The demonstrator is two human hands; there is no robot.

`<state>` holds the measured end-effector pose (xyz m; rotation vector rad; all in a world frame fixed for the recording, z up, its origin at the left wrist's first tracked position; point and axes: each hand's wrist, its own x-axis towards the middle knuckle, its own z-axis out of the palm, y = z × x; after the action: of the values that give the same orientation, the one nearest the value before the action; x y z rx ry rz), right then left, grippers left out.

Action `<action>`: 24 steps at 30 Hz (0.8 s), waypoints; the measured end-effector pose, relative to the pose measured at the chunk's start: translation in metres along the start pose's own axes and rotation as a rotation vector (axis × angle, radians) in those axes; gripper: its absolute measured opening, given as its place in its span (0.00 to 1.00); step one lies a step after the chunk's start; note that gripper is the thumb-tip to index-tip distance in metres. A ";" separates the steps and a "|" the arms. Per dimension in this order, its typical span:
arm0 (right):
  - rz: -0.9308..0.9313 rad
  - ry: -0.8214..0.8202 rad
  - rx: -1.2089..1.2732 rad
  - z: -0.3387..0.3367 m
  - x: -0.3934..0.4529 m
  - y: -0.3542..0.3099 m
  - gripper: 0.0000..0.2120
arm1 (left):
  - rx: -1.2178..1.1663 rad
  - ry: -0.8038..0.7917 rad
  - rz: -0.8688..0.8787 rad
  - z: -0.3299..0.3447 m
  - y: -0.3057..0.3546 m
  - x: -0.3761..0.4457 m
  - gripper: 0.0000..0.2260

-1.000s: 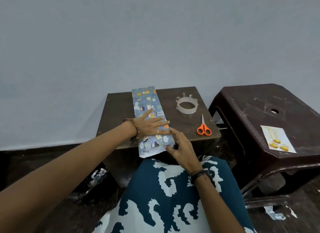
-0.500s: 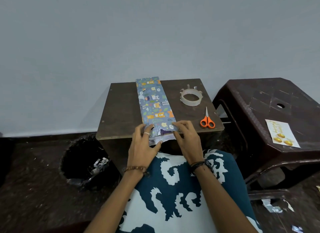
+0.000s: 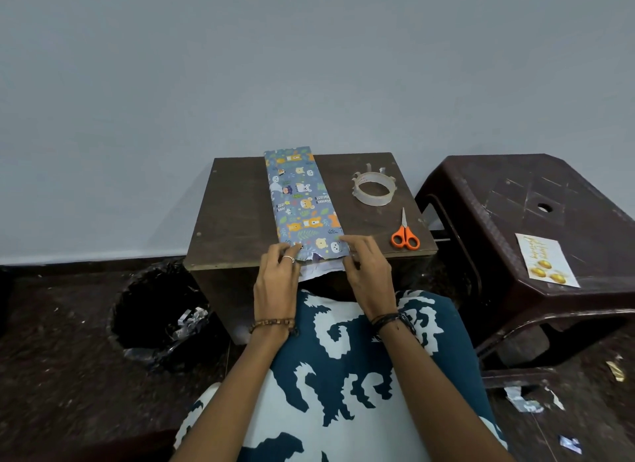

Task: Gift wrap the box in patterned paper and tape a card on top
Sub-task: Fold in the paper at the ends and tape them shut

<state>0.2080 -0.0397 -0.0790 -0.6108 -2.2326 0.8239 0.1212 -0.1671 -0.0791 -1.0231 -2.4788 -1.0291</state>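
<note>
A long flat box wrapped in blue patterned paper (image 3: pixel 301 200) lies lengthwise on the small brown table (image 3: pixel 240 204). Its near end sticks out over the table's front edge, where loose paper with a white underside (image 3: pixel 318 271) hangs. My left hand (image 3: pixel 276 277) holds the near left corner of the paper with its fingers curled on it. My right hand (image 3: pixel 367 272) pinches the near right corner. A white card with gold shapes (image 3: pixel 546 264) lies on the dark plastic stool (image 3: pixel 515 193) to the right.
A roll of clear tape (image 3: pixel 374 188) with strips stuck up on its rim and orange-handled scissors (image 3: pixel 405 233) lie on the table's right side. A black-lined bin (image 3: pixel 158 319) with paper scraps stands on the floor at left. Scraps lie on the floor at lower right.
My left hand came off the top of the box and moved to its near left corner. My right hand shifted up to the near right corner. The view tilted down.
</note>
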 end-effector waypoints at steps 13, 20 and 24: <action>-0.055 -0.034 0.054 -0.003 0.012 0.012 0.09 | -0.194 -0.027 -0.100 -0.005 -0.004 -0.001 0.21; -0.069 -0.198 0.150 -0.016 0.018 0.021 0.23 | -0.384 -0.172 -0.038 -0.024 -0.033 0.010 0.24; -0.127 -0.200 0.120 -0.016 0.024 0.024 0.17 | -0.377 -0.155 0.035 -0.021 -0.045 0.023 0.16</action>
<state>0.2083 -0.0021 -0.0760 -0.3389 -2.3517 0.9815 0.0726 -0.1926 -0.0768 -1.2928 -2.4263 -1.4974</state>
